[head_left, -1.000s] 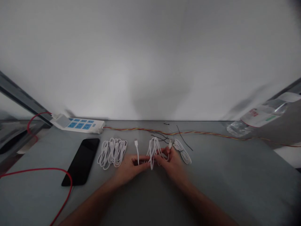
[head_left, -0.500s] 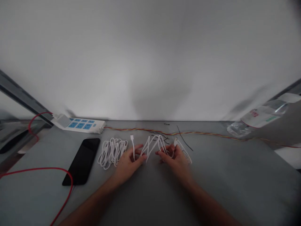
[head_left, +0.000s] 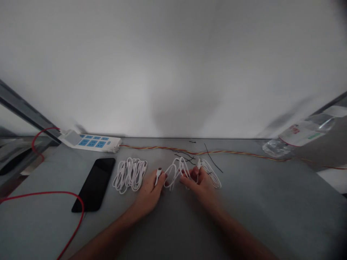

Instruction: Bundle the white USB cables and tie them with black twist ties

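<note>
A white USB cable (head_left: 177, 168) runs in loose loops between my two hands over the table. My left hand (head_left: 151, 187) is closed on it near one end, and a plug (head_left: 158, 174) sticks up by the thumb. On the other side my right hand (head_left: 202, 182) pinches the loops, with a second connector (head_left: 199, 163) rising above its fingers. Several coiled white cables (head_left: 130, 174) lie left of my left hand. Another coiled white cable (head_left: 213, 173) rests just behind my right hand, partly hidden by it.
Black twist ties (head_left: 185, 156) lie beyond my hands, near a twisted red-yellow wire (head_left: 162, 147). A black phone (head_left: 94, 185), a red cable (head_left: 78, 227) and a white power strip (head_left: 112, 145) are at left. A clear plastic bottle (head_left: 300, 135) leans at right.
My left hand has closed and turned, drawing its cable end lower; the plug beside it now tilts differently. The loops between the hands have become rounder and narrower. My right hand has barely moved.
</note>
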A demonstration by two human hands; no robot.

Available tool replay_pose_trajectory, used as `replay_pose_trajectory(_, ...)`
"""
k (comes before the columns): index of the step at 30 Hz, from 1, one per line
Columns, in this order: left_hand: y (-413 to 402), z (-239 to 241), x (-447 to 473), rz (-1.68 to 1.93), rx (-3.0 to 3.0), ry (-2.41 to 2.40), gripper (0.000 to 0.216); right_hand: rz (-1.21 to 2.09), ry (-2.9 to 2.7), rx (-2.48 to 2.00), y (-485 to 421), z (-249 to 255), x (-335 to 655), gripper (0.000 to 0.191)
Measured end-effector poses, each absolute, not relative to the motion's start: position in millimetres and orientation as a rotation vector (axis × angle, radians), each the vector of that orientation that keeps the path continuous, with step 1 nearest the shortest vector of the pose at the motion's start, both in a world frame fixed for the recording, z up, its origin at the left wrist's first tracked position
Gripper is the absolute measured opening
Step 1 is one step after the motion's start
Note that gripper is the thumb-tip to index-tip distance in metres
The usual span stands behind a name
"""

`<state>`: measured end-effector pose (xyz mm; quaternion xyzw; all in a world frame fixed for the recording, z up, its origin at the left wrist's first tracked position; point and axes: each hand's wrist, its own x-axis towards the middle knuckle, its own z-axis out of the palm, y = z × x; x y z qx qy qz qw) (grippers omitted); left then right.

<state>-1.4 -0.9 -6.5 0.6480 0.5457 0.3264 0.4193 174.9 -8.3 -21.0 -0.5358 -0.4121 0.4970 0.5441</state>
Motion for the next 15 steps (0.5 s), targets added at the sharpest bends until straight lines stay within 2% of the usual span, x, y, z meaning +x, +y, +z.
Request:
replay_pose_trajectory(5,-4.5,-7.7,-1.5,0.937,1.703,1.391,0.023,1.290,-0.801,-1.201,-7.4,-23.6,172.0,0.042)
replay_pose_trajectory(15,-9.7,-8.6,1.5,0.866,1.616,1.306,0.031,1.426,-0.672,-1.139,-13.3,-22.6,160.3,0.046)
